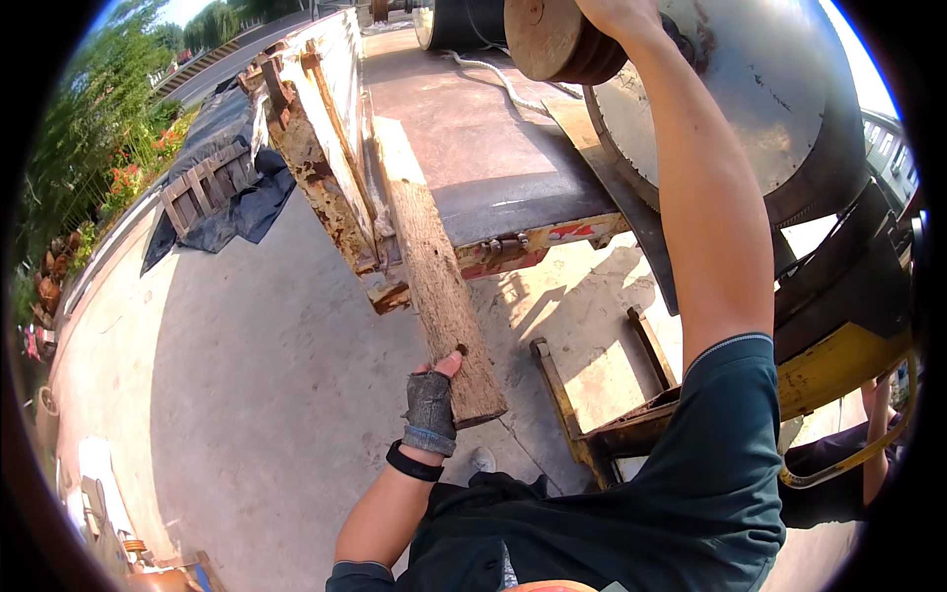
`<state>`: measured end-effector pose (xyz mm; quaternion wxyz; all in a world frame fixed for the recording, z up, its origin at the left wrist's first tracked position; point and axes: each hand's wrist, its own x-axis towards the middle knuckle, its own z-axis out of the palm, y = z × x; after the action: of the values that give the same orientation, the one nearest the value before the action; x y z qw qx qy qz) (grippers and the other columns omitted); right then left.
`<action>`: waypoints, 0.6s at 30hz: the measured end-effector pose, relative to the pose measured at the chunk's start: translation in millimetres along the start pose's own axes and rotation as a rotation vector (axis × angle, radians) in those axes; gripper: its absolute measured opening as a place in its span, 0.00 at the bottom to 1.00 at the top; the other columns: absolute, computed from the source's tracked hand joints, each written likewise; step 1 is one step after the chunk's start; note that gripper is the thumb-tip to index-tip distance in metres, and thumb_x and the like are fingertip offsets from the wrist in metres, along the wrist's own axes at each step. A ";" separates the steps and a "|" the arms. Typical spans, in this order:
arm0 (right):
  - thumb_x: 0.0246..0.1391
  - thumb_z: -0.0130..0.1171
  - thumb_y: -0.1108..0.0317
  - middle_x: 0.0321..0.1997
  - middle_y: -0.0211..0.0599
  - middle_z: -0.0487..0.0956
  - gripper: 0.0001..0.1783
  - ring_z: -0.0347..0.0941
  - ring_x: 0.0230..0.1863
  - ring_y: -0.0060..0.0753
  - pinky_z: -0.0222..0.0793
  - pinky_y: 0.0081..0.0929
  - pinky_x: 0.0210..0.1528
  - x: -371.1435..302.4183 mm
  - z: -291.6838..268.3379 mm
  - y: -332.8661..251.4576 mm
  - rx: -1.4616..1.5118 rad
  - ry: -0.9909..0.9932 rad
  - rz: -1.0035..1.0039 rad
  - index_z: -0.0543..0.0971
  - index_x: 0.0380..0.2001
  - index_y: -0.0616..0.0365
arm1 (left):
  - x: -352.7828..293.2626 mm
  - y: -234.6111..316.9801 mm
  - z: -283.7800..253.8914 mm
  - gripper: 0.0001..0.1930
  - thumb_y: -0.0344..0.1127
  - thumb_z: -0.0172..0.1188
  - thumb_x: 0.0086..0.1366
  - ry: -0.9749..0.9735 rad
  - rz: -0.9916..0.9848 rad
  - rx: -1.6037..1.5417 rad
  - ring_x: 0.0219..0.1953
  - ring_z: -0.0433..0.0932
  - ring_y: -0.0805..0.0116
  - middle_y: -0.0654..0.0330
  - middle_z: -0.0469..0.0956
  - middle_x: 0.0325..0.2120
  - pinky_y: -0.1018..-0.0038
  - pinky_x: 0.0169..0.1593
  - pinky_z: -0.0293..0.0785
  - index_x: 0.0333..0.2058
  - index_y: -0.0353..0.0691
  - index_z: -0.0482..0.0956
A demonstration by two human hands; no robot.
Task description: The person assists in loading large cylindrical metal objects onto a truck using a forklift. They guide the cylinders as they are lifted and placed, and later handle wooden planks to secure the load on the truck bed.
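Observation:
A long rough wooden beam (434, 266) slants from near me onto the rusty truck bed (464, 128). My left hand (434, 395), in a grey fingerless glove, grips the beam's near end, thumb on top and the other fingers hidden below. My right arm stretches up to a rusty grooved pulley wheel (557, 39) at the top. Bare, my right hand (619, 15) is at the pulley's upper side, its fingers cut off by the picture's edge. Behind that arm stands a large round metal drum (769, 89).
Yellow-and-black lifting equipment with forks (631, 424) stands at the right, and another person's arm (875, 434) shows beside it. A peeling side panel (330, 178) edges the bed. White rope (498, 79) lies on it. Left are a pallet (207, 187) and black sheeting (261, 202).

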<state>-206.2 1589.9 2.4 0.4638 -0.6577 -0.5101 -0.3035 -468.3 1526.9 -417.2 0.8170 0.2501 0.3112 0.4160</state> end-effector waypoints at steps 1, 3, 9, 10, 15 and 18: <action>0.45 0.62 0.56 0.60 0.55 0.74 0.42 0.69 0.62 0.53 0.64 0.39 0.64 1.6 -1.0 0.4 -0.033 0.005 0.046 0.66 0.65 0.51 | 16.2 -3.3 7.1 0.19 0.37 0.70 0.56 -0.001 0.014 -0.022 0.34 0.82 0.61 0.54 0.80 0.34 0.66 0.39 0.80 0.41 0.31 0.76; 0.45 0.63 0.55 0.59 0.54 0.74 0.42 0.69 0.62 0.52 0.65 0.39 0.63 0.4 -3.9 -2.3 -0.007 -0.029 0.050 0.66 0.65 0.51 | 36.3 0.3 23.8 0.19 0.37 0.71 0.55 0.024 0.027 -0.036 0.33 0.82 0.61 0.54 0.80 0.34 0.66 0.39 0.80 0.41 0.32 0.77; 0.45 0.64 0.55 0.59 0.51 0.75 0.39 0.71 0.61 0.49 0.66 0.37 0.62 0.4 -4.2 -2.3 0.051 -0.039 -0.007 0.70 0.62 0.52 | 91.8 4.3 67.2 0.21 0.37 0.70 0.56 0.063 0.115 -0.076 0.34 0.80 0.62 0.57 0.80 0.35 0.67 0.38 0.79 0.45 0.33 0.77; 0.45 0.64 0.56 0.58 0.50 0.76 0.38 0.71 0.60 0.48 0.66 0.37 0.62 -0.6 -3.9 -3.1 0.058 -0.036 -0.028 0.71 0.62 0.52 | 98.1 2.7 72.0 0.21 0.37 0.70 0.56 0.068 0.129 -0.074 0.34 0.80 0.62 0.56 0.80 0.35 0.67 0.38 0.79 0.45 0.33 0.77; 0.46 0.65 0.61 0.58 0.46 0.77 0.35 0.71 0.60 0.42 0.65 0.34 0.63 2.1 -4.4 5.3 0.230 -0.064 -0.138 0.72 0.60 0.54 | 114.6 -9.4 77.8 0.23 0.39 0.71 0.55 0.081 0.150 -0.061 0.34 0.80 0.62 0.55 0.79 0.37 0.67 0.38 0.79 0.45 0.32 0.76; 0.47 0.65 0.62 0.58 0.45 0.76 0.34 0.70 0.61 0.40 0.64 0.32 0.63 8.1 1.9 13.9 0.313 -0.116 -0.122 0.72 0.60 0.56 | 111.9 -3.0 78.6 0.23 0.41 0.71 0.56 0.057 0.094 -0.040 0.34 0.81 0.61 0.54 0.79 0.37 0.67 0.37 0.79 0.45 0.32 0.76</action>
<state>-190.7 1594.1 4.6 0.5109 -0.5619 -0.6160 -0.2094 -358.9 1607.0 -399.3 0.7920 0.2363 0.3141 0.4672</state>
